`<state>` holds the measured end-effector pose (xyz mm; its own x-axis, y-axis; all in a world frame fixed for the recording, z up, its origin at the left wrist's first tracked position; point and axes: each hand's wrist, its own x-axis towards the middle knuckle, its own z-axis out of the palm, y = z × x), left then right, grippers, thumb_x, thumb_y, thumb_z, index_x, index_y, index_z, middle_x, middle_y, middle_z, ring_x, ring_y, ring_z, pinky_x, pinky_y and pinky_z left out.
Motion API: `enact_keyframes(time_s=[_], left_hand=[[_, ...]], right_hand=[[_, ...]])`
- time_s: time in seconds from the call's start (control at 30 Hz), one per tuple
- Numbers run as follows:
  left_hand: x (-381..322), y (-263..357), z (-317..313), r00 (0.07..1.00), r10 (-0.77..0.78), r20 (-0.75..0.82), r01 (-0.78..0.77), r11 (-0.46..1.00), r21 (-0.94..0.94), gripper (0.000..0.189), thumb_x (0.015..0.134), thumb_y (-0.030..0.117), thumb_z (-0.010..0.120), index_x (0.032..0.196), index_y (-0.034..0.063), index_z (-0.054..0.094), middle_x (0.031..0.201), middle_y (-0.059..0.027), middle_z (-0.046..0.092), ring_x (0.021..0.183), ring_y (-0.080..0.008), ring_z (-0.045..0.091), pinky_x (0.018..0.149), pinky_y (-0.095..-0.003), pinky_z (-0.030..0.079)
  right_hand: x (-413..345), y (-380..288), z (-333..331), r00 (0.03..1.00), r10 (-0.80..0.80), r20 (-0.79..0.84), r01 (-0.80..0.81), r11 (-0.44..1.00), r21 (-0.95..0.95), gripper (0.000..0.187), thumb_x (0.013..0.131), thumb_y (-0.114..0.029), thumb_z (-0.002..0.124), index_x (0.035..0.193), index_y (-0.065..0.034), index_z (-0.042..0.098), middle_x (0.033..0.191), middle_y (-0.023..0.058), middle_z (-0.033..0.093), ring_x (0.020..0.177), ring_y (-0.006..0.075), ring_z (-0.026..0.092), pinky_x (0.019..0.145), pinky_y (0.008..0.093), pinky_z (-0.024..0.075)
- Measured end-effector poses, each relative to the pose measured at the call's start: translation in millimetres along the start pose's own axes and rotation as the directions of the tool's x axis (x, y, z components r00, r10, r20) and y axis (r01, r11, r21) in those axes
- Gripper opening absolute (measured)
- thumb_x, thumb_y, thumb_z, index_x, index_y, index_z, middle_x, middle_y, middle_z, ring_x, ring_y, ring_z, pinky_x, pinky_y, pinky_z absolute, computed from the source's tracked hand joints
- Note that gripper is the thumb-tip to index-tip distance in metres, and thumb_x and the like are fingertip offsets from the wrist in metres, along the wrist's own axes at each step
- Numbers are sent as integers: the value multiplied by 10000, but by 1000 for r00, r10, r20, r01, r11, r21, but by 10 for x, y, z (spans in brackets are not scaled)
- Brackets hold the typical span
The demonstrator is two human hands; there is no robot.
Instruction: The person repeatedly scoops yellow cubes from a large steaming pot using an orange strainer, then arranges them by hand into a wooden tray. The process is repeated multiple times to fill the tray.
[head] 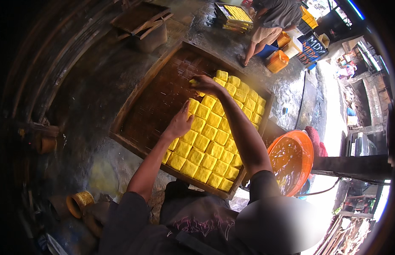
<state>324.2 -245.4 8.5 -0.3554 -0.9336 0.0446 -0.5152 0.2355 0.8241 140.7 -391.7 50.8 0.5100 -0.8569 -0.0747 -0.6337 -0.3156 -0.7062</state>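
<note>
Rows of yellow blocks, probably tofu (209,131), fill the right part of a large wooden tray (137,148) in front of me. The tray's left part shows bare brown, wet-looking bottom. My left hand (181,123) rests against the left edge of the rows, fingers stretched along a yellow block (193,105). Beyond it, my right hand (204,84) is bent over the far left end of the rows, with a bit of yellow showing at its fingertips. Its palm side is hidden, so its hold on a block cannot be made out.
An orange plastic basin (291,162) with liquid stands right of the tray. Stacked wooden trays (140,16) sit on a container at the far left. Farther off, a person (274,19) bends near another tray of yellow blocks (237,13) and plastic containers (278,61).
</note>
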Motion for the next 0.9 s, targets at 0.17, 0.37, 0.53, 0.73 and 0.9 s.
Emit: enact_keyframes(time_s=[0.17, 0.37, 0.53, 0.73, 0.9], left_hand=[[28, -84, -119, 998, 12, -64, -21, 989, -144, 614, 972, 142, 512, 1499, -42, 257, 1542, -261, 306, 1457, -345, 278, 1187, -381, 248], [-337, 329, 103, 982, 162, 94, -182, 712, 678, 675, 1022, 425, 453, 1541, 50, 240, 1621, -210, 112, 1488, -403, 142, 1190, -552, 178], [-455, 858, 806, 990, 139, 9, -118, 800, 589, 581, 1015, 305, 516, 1457, -37, 358, 1550, -247, 292, 1459, -375, 254, 1180, -511, 245], [-990, 2810, 3736, 490, -198, 849, 793, 505, -340, 806, 952, 299, 667, 1517, -27, 193, 1483, -212, 371, 1294, -299, 481, 1072, -416, 398], [-1217, 2227, 5201, 522, -489, 699, 853, 283, -439, 548, 845, 304, 780, 1221, -39, 575, 1137, -170, 648, 1042, -254, 619, 866, -439, 497]], right_hand=[[-88, -197, -13, 991, -36, 132, 58, 984, -167, 427, 922, -360, 620, 1255, -94, 606, 1182, 171, 675, 1097, 356, 637, 943, 440, 504], [-1869, -119, -2, 852, 73, -519, 118, 938, 325, 231, 970, -160, 562, 1159, -40, 619, 1061, 190, 704, 994, 360, 676, 847, 413, 538], [-4942, 868, -9, 185, 673, -716, -378, 721, 580, 229, 980, -192, 588, 1123, -25, 651, 1037, 121, 719, 999, 242, 689, 900, 348, 524], [-6768, 2287, 666, 274, 740, -614, -765, 554, 327, 391, 935, -315, 611, 1141, 18, 621, 984, 187, 688, 913, 343, 667, 817, 417, 535], [-6615, 2161, 227, 544, 838, 42, -98, 14, 995, 318, 924, -207, 631, 1147, 20, 628, 977, 90, 669, 896, 189, 657, 746, 340, 543]])
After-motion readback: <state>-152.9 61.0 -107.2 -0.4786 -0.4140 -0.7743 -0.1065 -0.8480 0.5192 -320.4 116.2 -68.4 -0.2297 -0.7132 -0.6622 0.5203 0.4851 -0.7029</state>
